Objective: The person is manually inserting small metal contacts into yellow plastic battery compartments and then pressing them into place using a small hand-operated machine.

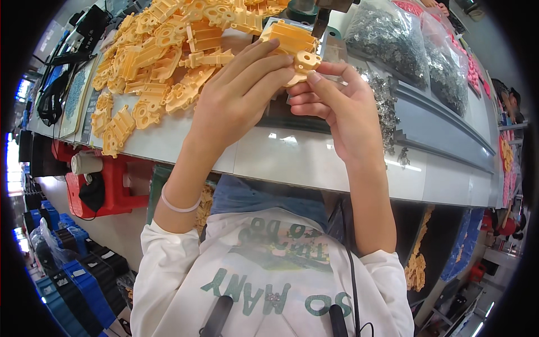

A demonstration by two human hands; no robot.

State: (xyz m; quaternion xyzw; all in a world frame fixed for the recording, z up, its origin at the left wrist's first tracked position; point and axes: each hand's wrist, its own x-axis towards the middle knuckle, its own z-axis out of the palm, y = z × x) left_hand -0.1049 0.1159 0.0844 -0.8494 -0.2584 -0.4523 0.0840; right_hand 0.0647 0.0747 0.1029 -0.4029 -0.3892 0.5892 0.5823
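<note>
A yellow-orange molded plastic part (293, 37) lies under the head of a bench machine (321, 19). It has a long ribbed body and a rounded end with holes. My left hand (236, 90) reaches over its near left side, fingers laid along it and gripping it. At the rounded end, my right hand (342, 98) pinches the part between thumb and index finger, the other fingers curled below. Whether a small piece sits under the right fingertips is hidden. A large heap of matching plastic parts (163, 56) spreads over the table to the left.
Small metal pieces (384, 106) are scattered right of my right hand, beside a grey tray (443, 121). Clear bags of metal pieces (387, 36) stand behind it. The white table edge (269, 174) runs before me. A red stool (120, 185) holding a cup (87, 163) is at left.
</note>
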